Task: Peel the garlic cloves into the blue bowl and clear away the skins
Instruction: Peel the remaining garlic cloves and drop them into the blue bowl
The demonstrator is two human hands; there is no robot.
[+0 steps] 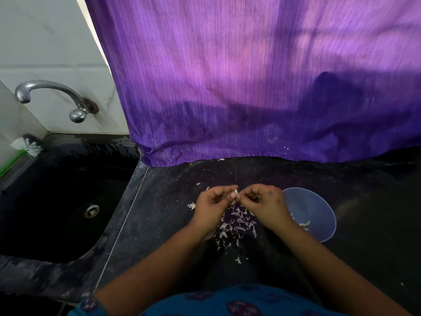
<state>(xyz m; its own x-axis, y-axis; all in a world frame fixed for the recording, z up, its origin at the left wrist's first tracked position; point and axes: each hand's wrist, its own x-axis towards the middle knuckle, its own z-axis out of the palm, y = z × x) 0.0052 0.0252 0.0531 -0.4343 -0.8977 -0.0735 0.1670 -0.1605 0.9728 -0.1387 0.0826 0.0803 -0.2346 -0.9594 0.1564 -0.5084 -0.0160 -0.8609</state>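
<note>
1. This is looking like a home kitchen: a dark stone counter [173,201] is running beside a black sink [68,201] with a metal drain at its bottom.
2. A chrome tap [52,96] is sticking out of a white tiled wall [45,42] above the sink, and a white-bristled brush [26,145] is lying at the sink's far corner.
3. A purple curtain [250,76] is hanging down to the back of the counter.
4. Garlic skins [237,222] are lying scattered on the counter next to a blue bowl [319,213], showing food being prepared by hand.
</note>
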